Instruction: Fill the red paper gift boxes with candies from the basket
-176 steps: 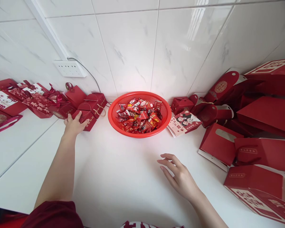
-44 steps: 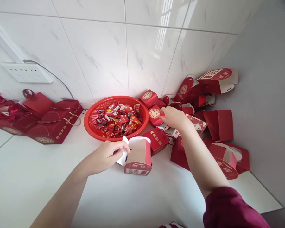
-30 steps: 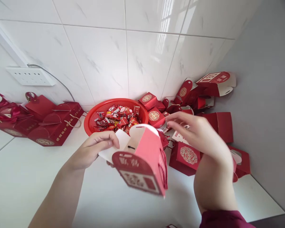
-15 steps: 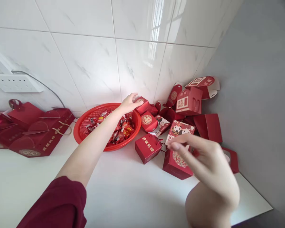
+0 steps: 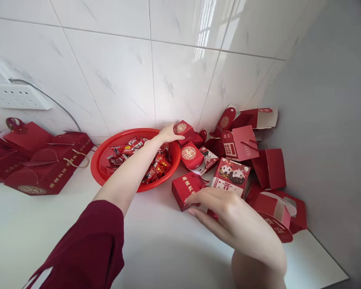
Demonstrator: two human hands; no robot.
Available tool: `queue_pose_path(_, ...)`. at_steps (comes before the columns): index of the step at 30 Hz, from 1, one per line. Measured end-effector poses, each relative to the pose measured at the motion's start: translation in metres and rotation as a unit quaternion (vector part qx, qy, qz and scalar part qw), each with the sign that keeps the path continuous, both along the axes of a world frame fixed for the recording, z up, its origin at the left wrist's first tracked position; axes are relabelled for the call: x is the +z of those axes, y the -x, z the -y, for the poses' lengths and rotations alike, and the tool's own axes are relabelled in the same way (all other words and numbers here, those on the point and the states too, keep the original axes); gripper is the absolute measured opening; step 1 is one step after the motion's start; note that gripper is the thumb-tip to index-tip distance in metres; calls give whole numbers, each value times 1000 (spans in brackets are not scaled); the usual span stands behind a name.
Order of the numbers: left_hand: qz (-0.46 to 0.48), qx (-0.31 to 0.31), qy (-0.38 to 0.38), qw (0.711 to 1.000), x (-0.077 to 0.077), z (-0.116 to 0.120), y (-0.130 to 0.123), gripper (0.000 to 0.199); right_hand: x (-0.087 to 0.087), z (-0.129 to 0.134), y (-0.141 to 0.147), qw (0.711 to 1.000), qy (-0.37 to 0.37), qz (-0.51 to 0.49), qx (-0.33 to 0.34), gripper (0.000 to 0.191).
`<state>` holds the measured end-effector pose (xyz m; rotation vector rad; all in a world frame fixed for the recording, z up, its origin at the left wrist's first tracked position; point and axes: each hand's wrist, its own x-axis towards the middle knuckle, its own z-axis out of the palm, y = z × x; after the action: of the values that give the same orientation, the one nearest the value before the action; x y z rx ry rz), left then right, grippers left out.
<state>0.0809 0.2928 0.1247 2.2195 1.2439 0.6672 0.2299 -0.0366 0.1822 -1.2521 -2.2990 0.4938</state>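
My left hand (image 5: pixel 170 134) reaches over the red plastic basket (image 5: pixel 98 150), its fingers spread against a small red box (image 5: pixel 183 130) by the wall. Wrapped candies (image 5: pixel 159 166) lie in the basket, partly covered by my left forearm. My right hand (image 5: pixel 222 208) is at the near side of the pile, thumb and fingers apart, its fingertips at the front corner of a red box with gold lettering (image 5: pixel 185 186). Behind it are a box with a gold round emblem (image 5: pixel 192 155) and a box with two cartoon figures (image 5: pixel 231 174).
More red boxes, some with open flaps (image 5: pixel 243 142), are heaped at the right against the grey panel (image 5: pixel 327 140). Larger red gift boxes (image 5: pixel 51 164) stand at the left, below a power strip (image 5: pixel 18 96). A tiled wall (image 5: pixel 114 80) rises behind the white table (image 5: pixel 156 241).
My right hand has moved left to the gold-lettered box. My left hand has settled onto the small box at the wall. Boxes on the right have shifted, and the view has moved slightly.
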Motion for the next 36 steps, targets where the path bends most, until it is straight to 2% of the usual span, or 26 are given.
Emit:
queue_pose_path(2,15,-3,-36,999,15,7,0,100,2,1,-4,1000,-2,-7,-10,16)
queue_pose_path(4,34,-11,-82,996,38,19,6,94,4,2,-8,1000,-6,-16,-25,17)
queue_pose_path(6,59,-8,-182,981,66,41,21,94,7,4,-10,999,-8,-27,-36,18)
queue_pose_path(9,62,20,-320,945,105,102,57,95,9,6,-11,998,-8,-36,-43,18)
queue_pose_path(11,37,32,-364,930,116,156,83,93,8,7,-11,998,-7,-32,-50,19)
queue_pose_path(12,25,35,-376,926,115,183,96,93,7,7,-11,998,-5,-28,-57,19)
queue_pose_path(14,11,32,-396,918,101,231,117,96,4,6,-12,997,-2,-17,-73,19)
queue_pose_path(17,-61,-3,-371,927,61,279,137,97,-1,2,-13,995,3,2,-102,19)
queue_pose_path(20,-115,-35,-397,910,19,303,143,99,-5,-1,-12,992,7,18,-126,20)
queue_pose_path(22,-152,-62,-394,904,-5,311,141,92,-7,0,-12,990,8,15,-137,20)
queue_pose_path(26,-199,-105,-364,904,-40,318,134,73,-10,16,-22,990,2,-28,-141,21)
queue_pose_path(28,-186,-139,-356,905,-48,317,134,75,-12,27,-36,981,-27,-44,-185,20)
queue_pose_path(30,-156,-153,-351,911,-49,314,136,71,-16,39,-54,959,-75,-43,-271,21)
queue_pose_path(34,-95,-126,-338,928,-35,303,137,49,-37,60,-100,879,-130,-3,-459,28)
queue_pose_path(36,-86,-112,-323,936,-26,296,135,39,-53,69,-123,857,-126,25,-500,35)
